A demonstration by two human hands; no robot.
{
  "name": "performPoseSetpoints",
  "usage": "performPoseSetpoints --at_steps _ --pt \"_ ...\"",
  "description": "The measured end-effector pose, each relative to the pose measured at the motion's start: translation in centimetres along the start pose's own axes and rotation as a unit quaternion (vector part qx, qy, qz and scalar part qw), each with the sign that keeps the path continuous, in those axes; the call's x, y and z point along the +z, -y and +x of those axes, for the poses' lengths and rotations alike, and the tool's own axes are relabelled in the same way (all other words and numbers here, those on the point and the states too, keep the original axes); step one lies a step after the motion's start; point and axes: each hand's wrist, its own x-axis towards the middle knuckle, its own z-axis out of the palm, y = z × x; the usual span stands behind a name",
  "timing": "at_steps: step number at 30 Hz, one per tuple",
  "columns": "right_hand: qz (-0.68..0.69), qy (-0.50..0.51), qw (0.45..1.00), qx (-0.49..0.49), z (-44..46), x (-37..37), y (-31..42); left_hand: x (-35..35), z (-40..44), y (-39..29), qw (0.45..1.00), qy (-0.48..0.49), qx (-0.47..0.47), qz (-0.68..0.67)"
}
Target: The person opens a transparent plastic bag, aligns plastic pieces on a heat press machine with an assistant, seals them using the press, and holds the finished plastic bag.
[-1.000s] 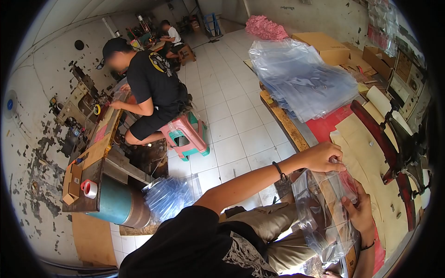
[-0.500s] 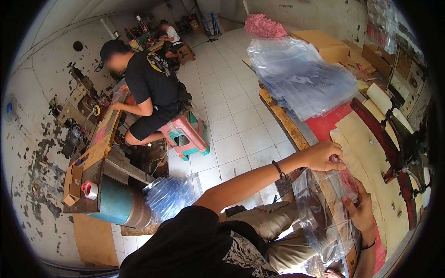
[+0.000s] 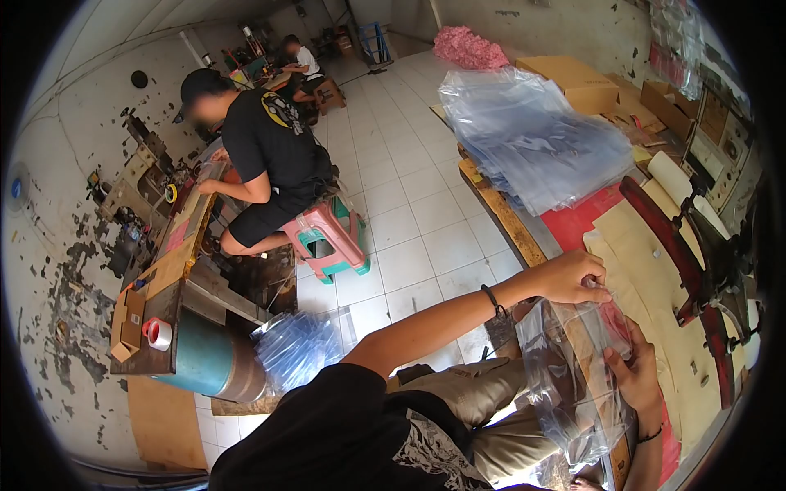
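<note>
A clear plastic bag (image 3: 565, 376) hangs over the wooden table edge above my lap. My left hand (image 3: 573, 278) pinches its upper edge between thumb and fingers. Lower and to the right, my right hand (image 3: 634, 368) grips the side of the same bag, thumb on top. Some reddish material shows between the two hands, too unclear to name. Beside my hands lies a beige sheet (image 3: 647, 278) over a red surface, under the dark red bar of a machine (image 3: 684, 254).
Clear plastic sheets (image 3: 532, 139) are piled at the table's far end, near a cardboard box (image 3: 569, 82). A co-worker (image 3: 274, 135) sits on a pink and green stool (image 3: 332, 237) at the left bench. More plastic (image 3: 299, 352) lies low beside a blue drum (image 3: 196, 352).
My hands and the bag stay practically where they were. The view has shifted very slightly.
</note>
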Motion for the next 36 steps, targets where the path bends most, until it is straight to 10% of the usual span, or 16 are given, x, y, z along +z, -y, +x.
performPoseSetpoints --at_steps 8,12,29,36 --pt "0.075 -0.033 0.996 -0.04 0.1 0.6 -1.1 0.1 -0.1 1.1 0.994 -0.1 0.04 0.018" --pt "0.141 0.001 0.989 0.046 0.0 -0.4 -0.9 -0.9 -0.2 -0.5 0.991 -0.046 -0.097 -0.076" --pt "-0.079 -0.042 0.996 -0.02 0.9 -0.9 -4.9 -0.4 -0.1 0.6 0.995 -0.037 -0.088 0.021" --pt "0.415 0.079 0.906 0.008 -0.5 -1.5 -3.2 -1.5 -1.0 -0.4 0.932 -0.26 -0.121 -0.223"
